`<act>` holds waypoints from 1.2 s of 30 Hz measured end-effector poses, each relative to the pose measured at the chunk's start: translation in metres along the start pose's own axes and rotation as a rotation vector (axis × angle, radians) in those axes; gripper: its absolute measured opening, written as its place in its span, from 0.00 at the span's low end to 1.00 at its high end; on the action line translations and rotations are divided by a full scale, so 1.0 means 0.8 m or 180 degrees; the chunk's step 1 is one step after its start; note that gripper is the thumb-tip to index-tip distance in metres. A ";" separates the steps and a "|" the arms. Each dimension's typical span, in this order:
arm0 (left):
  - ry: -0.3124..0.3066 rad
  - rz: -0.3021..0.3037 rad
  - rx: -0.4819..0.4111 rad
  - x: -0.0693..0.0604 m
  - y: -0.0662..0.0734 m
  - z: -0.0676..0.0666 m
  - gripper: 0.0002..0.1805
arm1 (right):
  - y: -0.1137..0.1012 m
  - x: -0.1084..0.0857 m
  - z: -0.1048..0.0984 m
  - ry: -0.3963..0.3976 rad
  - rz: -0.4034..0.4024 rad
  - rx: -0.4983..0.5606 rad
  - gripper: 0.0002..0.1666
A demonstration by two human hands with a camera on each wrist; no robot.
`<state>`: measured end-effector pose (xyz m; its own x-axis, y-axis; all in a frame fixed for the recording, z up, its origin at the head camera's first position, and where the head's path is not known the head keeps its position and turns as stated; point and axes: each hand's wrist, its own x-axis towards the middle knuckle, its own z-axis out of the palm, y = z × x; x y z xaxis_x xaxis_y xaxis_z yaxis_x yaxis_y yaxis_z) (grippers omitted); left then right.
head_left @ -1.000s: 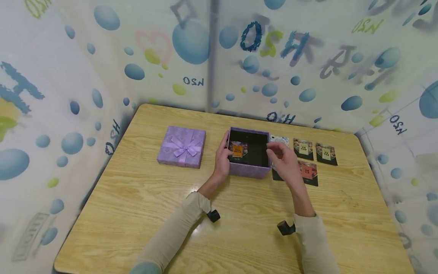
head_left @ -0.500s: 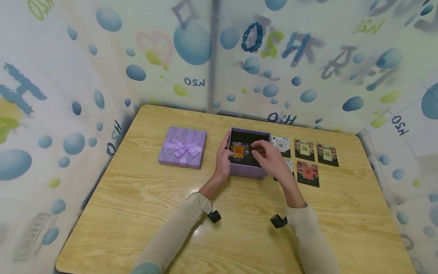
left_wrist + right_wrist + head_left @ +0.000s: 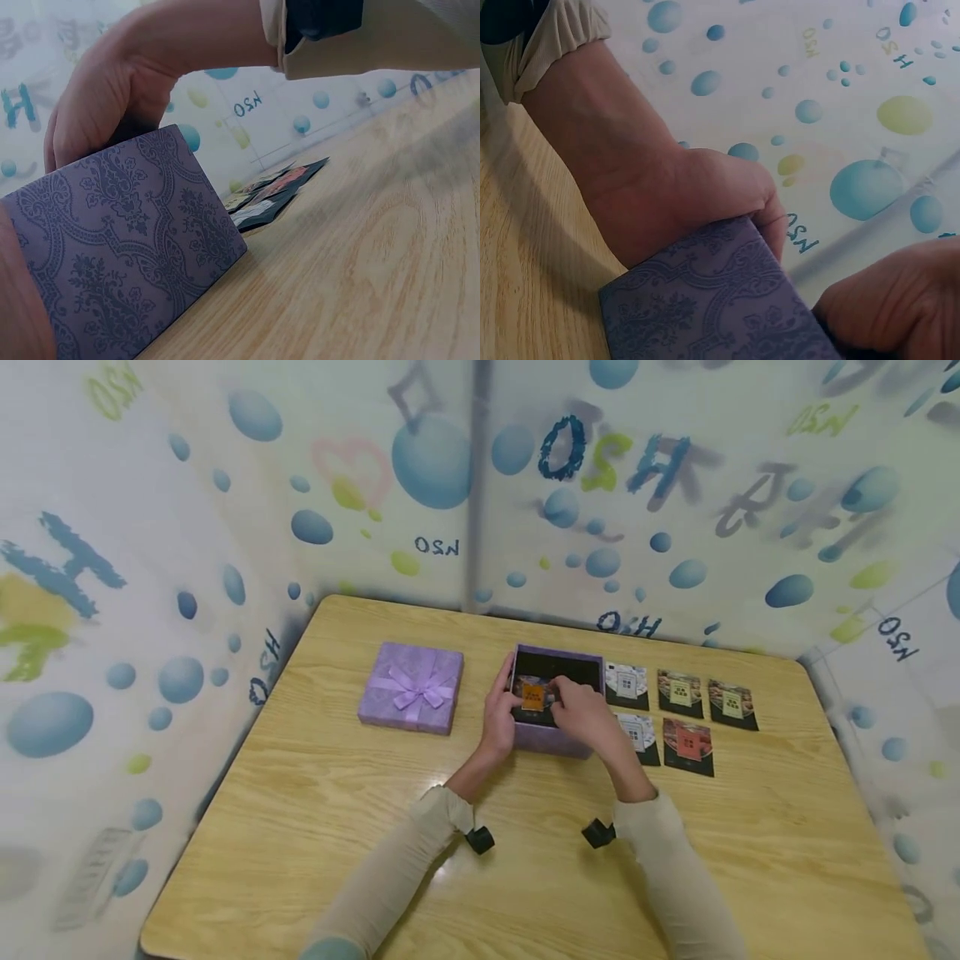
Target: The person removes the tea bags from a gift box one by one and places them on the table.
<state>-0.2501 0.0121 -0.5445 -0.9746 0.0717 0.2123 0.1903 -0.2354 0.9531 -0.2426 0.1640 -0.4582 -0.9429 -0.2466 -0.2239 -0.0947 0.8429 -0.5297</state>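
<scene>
My left hand (image 3: pixel 500 717) grips the left wall of an uncovered purple patterned gift box (image 3: pixel 551 742), its thumb over the rim and fingers along the outside. Inside the dark box, toward the left, lies a black packet with an orange label (image 3: pixel 533 697). My right hand (image 3: pixel 587 714) reaches over the box's right front corner, with thumb and forefinger bent at the packet's right edge; whether they pinch it cannot be made out. In both wrist views the right fingertips are hidden behind the patterned box wall (image 3: pixel 127 232).
The purple lid with a ribbon bow (image 3: pixel 412 687) lies left of the box. Right of it, several flat packets are laid out in two rows, among them a red-labelled packet (image 3: pixel 688 746) and a white-labelled packet (image 3: pixel 627 685). A printed wall (image 3: pixel 510 527) stands behind the wooden table (image 3: pixel 360 827).
My right hand has moved left from the box's right rim, down into the box to the orange-labelled packet. The left hand keeps its hold on the box. The view has shifted slightly.
</scene>
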 end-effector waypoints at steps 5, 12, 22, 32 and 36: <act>0.0004 -0.0049 0.0002 -0.001 0.000 0.002 0.44 | 0.004 0.013 0.007 -0.0241 0.0124 0.0128 0.25; 0.0001 -0.0046 0.0009 -0.001 0.001 0.003 0.44 | 0.015 0.023 0.011 -0.0257 0.0144 0.0419 0.26; -0.0036 -0.0036 0.0041 -0.002 0.002 0.001 0.44 | 0.011 0.021 0.009 -0.0303 0.0234 0.0845 0.28; 0.0040 -0.0070 0.0067 -0.002 0.000 0.002 0.44 | 0.012 0.025 0.011 -0.0033 0.0456 0.1040 0.29; 0.0053 -0.0114 0.0025 -0.002 0.001 0.002 0.45 | 0.013 0.027 0.010 -0.0033 0.0511 0.1083 0.30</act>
<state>-0.2480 0.0136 -0.5435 -0.9826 0.0639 0.1744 0.1560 -0.2253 0.9617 -0.2617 0.1635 -0.4752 -0.9337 -0.1304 -0.3336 0.1674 0.6645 -0.7283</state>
